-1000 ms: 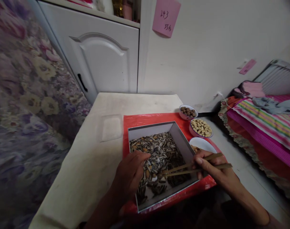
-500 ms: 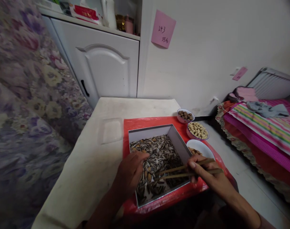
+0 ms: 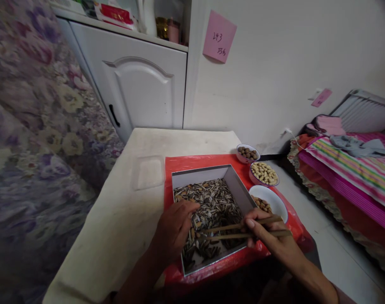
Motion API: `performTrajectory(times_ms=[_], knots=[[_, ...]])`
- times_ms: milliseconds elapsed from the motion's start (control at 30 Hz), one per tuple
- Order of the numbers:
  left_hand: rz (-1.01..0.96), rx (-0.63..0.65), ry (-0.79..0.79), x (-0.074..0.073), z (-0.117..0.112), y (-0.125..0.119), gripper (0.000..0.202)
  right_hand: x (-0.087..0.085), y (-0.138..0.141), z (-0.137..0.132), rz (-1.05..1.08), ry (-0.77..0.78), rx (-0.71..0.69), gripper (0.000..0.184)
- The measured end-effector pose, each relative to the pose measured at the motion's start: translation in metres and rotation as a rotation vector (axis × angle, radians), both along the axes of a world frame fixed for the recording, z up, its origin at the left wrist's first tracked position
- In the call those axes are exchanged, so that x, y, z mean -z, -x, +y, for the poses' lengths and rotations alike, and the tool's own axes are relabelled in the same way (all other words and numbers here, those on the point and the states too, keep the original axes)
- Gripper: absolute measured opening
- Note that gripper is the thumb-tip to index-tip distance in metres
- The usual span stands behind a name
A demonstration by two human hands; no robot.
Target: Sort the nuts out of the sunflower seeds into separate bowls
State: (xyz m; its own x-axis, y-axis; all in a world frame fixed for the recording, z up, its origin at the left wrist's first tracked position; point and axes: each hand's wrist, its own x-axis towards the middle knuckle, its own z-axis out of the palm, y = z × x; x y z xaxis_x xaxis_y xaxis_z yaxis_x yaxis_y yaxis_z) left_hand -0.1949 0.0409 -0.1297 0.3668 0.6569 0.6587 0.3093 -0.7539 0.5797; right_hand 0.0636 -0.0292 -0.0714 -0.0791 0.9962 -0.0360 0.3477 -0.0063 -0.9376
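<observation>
On a red sheet (image 3: 200,162) sits a grey-white open box (image 3: 245,192) of striped sunflower seeds (image 3: 214,194), with brown almonds scattered among them. My right hand (image 3: 267,232) grips a pair of wooden chopsticks (image 3: 226,228) near their thick ends. Their tips point left, close together, low over the seeds beside an almond (image 3: 192,232); whether they pinch it I cannot tell. My left hand (image 3: 175,223) is over the box's left wall, fingers loosely bent and apart above the seeds, with no object visible in it. Right of the box, a white bowl (image 3: 279,205) contains almonds (image 3: 262,204).
Behind the white bowl stand a bowl of peanuts (image 3: 264,173) and a bowl of round brown nuts (image 3: 247,153). A clear plastic lid or tray (image 3: 149,172) lies on the pale tabletop (image 3: 116,219). A cabinet (image 3: 145,93) and wall are behind; a bed (image 3: 353,169) is at right.
The chopsticks and my right hand have shifted slightly left, and the tips have come closer to the almond. More of the white bowl's almonds show. My left hand stays put.
</observation>
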Motion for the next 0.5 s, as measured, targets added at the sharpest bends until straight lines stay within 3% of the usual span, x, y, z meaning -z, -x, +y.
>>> performTrajectory(times_ms=[167,333,500], knots=[[0.014,0.001,0.008,0.000,0.000,0.000,0.033,0.000,-0.002,-0.001,-0.053,-0.021,0.006,0.033],[0.022,-0.003,0.013,0.000,-0.001,0.000,0.033,-0.006,-0.007,-0.002,0.042,0.000,0.048,0.033],[0.027,-0.012,0.026,0.000,0.000,0.001,0.032,-0.016,-0.033,-0.003,0.133,-0.090,0.155,0.027]])
